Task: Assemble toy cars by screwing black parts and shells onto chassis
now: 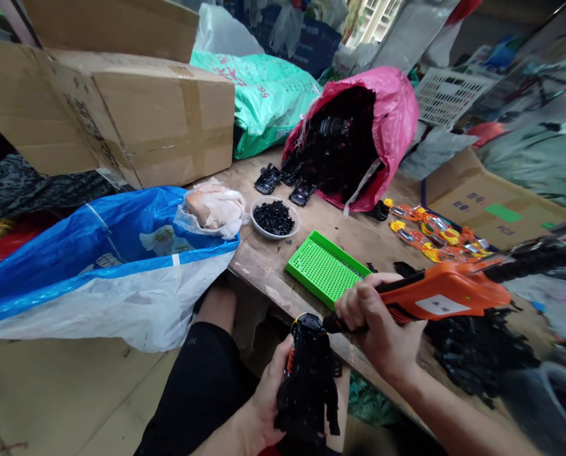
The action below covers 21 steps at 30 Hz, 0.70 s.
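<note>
My left hand (268, 389) grips a black plastic toy car part (306, 380) near the table's front edge, with a bit of orange showing at its side. Wrapped around an orange and black electric screwdriver (439, 291), my right hand (378, 316) holds its tip against the upper end of the black part. Just beyond sits a green perforated tray (328, 269) with small dark pieces along its right side. A white bowl (273, 218) of small black parts stands behind it to the left.
A pink sack (397, 114) of black parts lies at the back, with orange and yellow pieces (435, 231) to its right. Black parts (482, 348) are heaped at the right. A blue and white sack (168, 297) and cardboard box (168, 120) are left.
</note>
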{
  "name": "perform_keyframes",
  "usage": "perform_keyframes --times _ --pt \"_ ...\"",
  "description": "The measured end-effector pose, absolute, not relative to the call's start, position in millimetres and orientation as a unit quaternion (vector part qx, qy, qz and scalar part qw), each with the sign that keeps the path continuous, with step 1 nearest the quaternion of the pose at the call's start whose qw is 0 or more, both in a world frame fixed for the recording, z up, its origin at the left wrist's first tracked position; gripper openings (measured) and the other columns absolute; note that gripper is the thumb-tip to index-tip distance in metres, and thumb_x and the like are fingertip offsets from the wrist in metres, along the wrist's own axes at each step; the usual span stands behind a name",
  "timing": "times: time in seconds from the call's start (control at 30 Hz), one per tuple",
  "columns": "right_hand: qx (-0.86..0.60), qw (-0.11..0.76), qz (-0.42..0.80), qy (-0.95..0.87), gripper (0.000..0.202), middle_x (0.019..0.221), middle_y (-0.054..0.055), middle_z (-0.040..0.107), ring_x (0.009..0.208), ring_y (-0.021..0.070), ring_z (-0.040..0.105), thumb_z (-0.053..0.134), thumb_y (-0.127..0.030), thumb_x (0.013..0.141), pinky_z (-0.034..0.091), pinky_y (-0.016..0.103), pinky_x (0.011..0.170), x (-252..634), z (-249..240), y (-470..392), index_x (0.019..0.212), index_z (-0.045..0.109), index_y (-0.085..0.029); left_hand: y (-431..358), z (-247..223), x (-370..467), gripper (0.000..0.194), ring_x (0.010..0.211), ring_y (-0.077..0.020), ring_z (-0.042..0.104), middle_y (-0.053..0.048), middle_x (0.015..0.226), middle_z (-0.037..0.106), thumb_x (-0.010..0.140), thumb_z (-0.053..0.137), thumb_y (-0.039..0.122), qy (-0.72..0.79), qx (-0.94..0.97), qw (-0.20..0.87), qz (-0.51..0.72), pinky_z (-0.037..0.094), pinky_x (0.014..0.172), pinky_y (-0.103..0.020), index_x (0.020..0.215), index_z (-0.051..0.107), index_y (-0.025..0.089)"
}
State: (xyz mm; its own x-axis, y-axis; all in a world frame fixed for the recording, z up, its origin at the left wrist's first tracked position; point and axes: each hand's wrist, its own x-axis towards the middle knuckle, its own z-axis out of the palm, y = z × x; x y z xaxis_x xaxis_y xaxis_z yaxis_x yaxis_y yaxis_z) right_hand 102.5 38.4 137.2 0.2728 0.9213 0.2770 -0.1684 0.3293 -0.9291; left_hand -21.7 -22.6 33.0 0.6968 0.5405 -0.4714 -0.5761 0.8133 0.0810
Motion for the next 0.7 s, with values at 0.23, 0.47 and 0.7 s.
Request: perform_keyframes --times 0.23,0.47,0.7 --pt "-0.425 0.678 0.398 -0.448 0.017 0.050 -0.011 0.047 0.038 0.0063 0.044 0.073 -0.024 0.089 0.041 0.020 0.039 100.5 135.6 41.9 0.087 0.056 -0.023 -22.7 30.8 -20.6 0.052 0.068 -0.0142 0.063 -0.004 0.074 0.070 0.093 0.057 0.059 0.252 -0.045 0.920 0.297 0.048 0.069 -0.024 0.099 0.074 0.010" --pt "-0.447 0.674 0.403 -0.428 0.021 0.049 -0.012 0.045 0.035 0.0057 0.041 0.074 -0.025 0.086 0.039 0.019 0.036 98.0 130.7 48.1 0.086 0.054 -0.022 -22.3 19.4 -23.5 0.041 0.102 -0.0246 0.067 -0.006 0.098 0.077 0.087 0.068 0.053 0.331 0.084 0.866 0.364 0.050 0.091 -0.029 0.105 0.077 0.017" --pt "-0.460 0.668 0.403 -0.424 0.024 0.047 -0.011 0.045 0.035 0.0060 0.041 0.076 -0.031 0.085 0.036 0.018 0.035 96.8 126.5 49.9 0.083 0.054 -0.021 -34.0 -15.2 -24.9 0.053 0.136 -0.0264 0.053 -0.001 0.138 0.067 0.072 0.086 0.021 0.405 0.258 0.744 0.466 0.028 0.117 -0.024 0.123 0.074 0.027"
